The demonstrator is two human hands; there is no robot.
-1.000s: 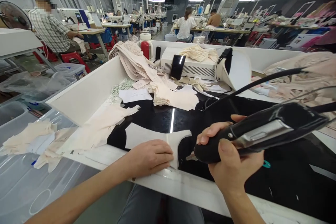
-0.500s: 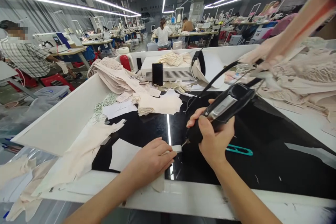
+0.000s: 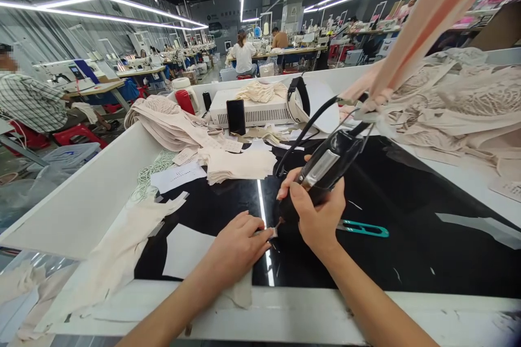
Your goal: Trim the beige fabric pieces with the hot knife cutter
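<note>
My right hand (image 3: 319,209) is wrapped round a black corded handheld tool (image 3: 331,160) with a silver lever along its side, tilted with its thin metal tip down and to the left. That tip meets the small end of a pale fabric piece (image 3: 242,290) just beyond my left fingertips. My left hand (image 3: 240,244) is closed on the fabric, fingers together and low on the black work surface (image 3: 391,179); most of the piece is hidden under the hand. A turquoise thread snipper (image 3: 366,229) lies right of my right hand.
A stack of cut beige pieces (image 3: 242,164) lies ahead, a white sheet (image 3: 185,249) left of my left hand. Behind stand a phone (image 3: 236,117) and a vented white box (image 3: 260,111). Heaped fabric (image 3: 464,103) lies right. Pink cloth strips (image 3: 427,27) hang over the tool's cord.
The tool in my right hand has moved left and slightly down, its tip now at the fabric end by my left fingertips. My left hand stays almost in place. The view has shifted slightly.
</note>
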